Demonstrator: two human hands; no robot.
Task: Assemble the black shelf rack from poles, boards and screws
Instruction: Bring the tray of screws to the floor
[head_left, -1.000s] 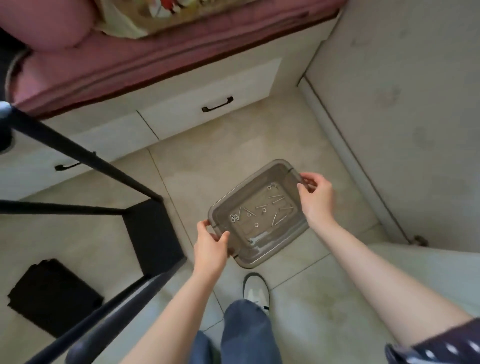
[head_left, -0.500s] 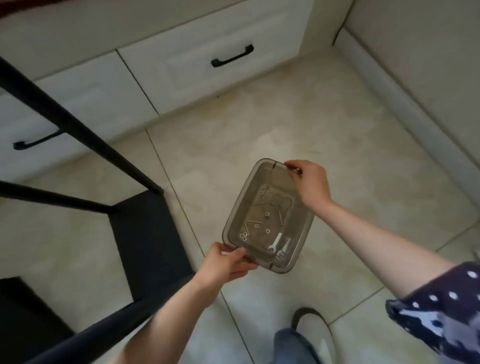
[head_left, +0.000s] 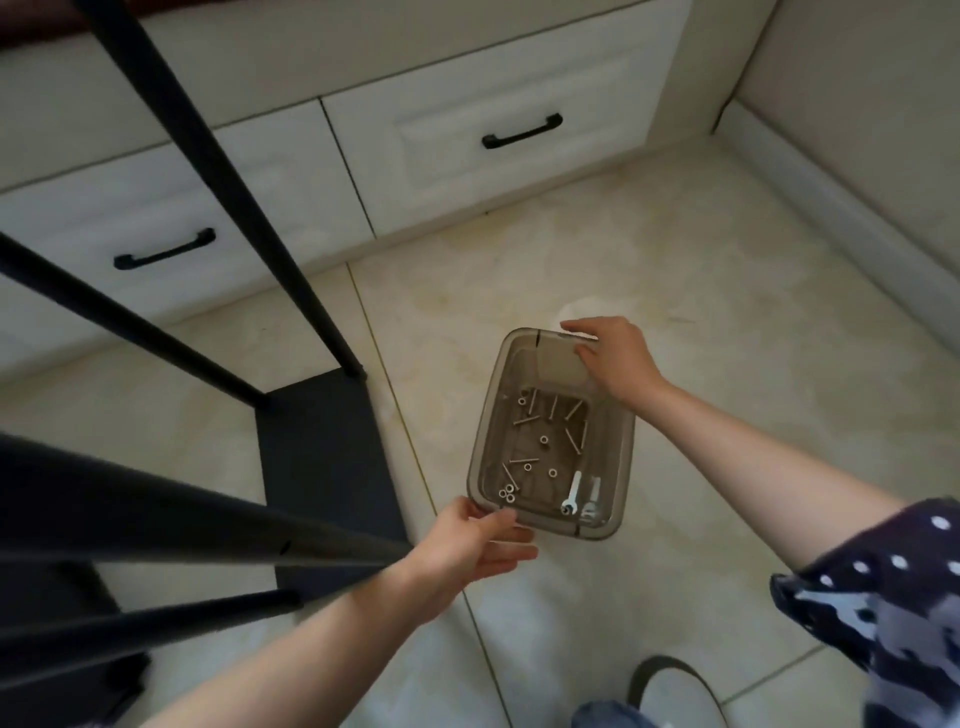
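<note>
Partly built black rack (head_left: 218, 395) at left: four slim matte poles slanting across the view, two of them ending at the far corners of a flat black board (head_left: 327, 467) lying on the floor. To its right, held above the tiles, a smoky translucent plastic tray (head_left: 485, 431), rectangular with rounded corners. Gripped at the near left corner by the left hand (head_left: 467, 545), thumb on the rim and fingers curled beneath; gripped at the far right corner by the right hand (head_left: 615, 358), fingers hooked over the rim. Inside, scattered silver screws (head_left: 574, 439), roughly nine, plus about seven small nuts (head_left: 506, 492), three of those clustered at the near left corner. Two small flat wrenches (head_left: 571, 493) side by side at the near right end. Underneath, glossy beige floor tiles (head_left: 727, 291) with thin grout lines. Beyond, two white drawer fronts (head_left: 467, 93), each with one black bar handle (head_left: 522, 132). Pale skirting along the right wall. Dark polka-dot sleeve (head_left: 883, 582) at lower right; toe of a light shoe (head_left: 675, 691) at the bottom edge.
</note>
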